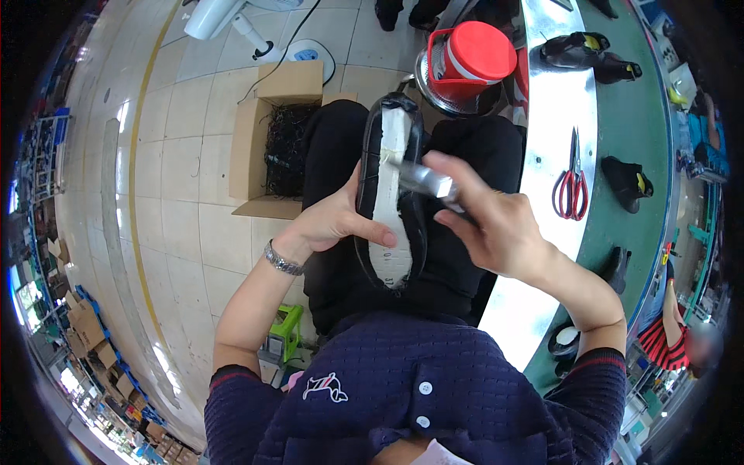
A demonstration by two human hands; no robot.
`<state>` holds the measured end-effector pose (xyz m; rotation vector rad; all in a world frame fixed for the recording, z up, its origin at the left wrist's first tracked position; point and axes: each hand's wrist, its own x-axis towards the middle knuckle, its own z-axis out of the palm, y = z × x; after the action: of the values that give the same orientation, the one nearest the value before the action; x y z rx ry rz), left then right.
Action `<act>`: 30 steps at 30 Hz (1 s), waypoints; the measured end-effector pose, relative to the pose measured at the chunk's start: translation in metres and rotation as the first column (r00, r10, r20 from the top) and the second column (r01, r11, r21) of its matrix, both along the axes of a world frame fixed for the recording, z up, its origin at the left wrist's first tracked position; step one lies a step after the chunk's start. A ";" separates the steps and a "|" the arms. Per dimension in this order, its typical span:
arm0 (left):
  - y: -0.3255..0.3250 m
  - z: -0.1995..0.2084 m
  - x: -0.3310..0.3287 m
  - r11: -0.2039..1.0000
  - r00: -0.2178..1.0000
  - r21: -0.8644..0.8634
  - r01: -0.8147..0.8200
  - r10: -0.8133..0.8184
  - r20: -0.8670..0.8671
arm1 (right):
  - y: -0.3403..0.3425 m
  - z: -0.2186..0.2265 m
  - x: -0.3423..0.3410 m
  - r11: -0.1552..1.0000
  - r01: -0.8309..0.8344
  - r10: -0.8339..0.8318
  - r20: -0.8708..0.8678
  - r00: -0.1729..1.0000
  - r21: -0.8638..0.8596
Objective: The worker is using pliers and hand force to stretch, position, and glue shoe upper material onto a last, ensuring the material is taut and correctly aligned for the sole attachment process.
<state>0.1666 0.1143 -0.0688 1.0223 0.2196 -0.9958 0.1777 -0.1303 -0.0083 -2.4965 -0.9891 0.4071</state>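
Note:
An unsoled black shoe point(422, 232) lies bottom-up over my lap, its leather edge folded in around a long white bottom board point(385, 203). My left hand point(341, 215) grips it from the left side, with the thumb pressed on the white board. In my right hand point(496, 217) is a silver metal tool point(430, 182), whose tip reaches the middle of the board. Motion blurs that tool, so its exact kind cannot be told.
On the metal bench strip point(535, 256) to my right lie red-handled scissors point(572, 194). Several black shoes point(626, 183) stand along the green conveyor point(647, 132). An open cardboard box point(248, 143) with black scraps sits at left, a red-lidded bucket point(480, 53) ahead.

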 end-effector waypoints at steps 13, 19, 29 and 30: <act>0.003 -0.006 0.009 0.999 0.995 0.004 0.053 -0.053 0.089 | 0.003 -0.027 0.033 0.989 0.120 -0.119 0.013 0.993 -0.082; 0.004 0.008 0.011 0.992 0.981 0.000 -0.128 0.127 -0.147 | 0.008 0.004 0.031 0.877 0.195 -0.290 0.163 0.943 0.439; -0.012 0.014 0.002 0.995 0.995 0.079 -0.069 0.063 0.080 | -0.011 -0.009 0.009 0.752 0.440 -0.472 -0.066 0.879 0.490; -0.011 0.015 -0.004 0.988 0.948 0.147 -0.037 -0.012 0.319 | -0.017 -0.003 -0.003 0.647 0.610 -0.541 -0.288 0.790 0.458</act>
<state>0.1625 0.1035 -0.0543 1.3038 0.0336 -0.7956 0.1743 -0.1473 -0.0117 -2.0716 -0.1533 0.0573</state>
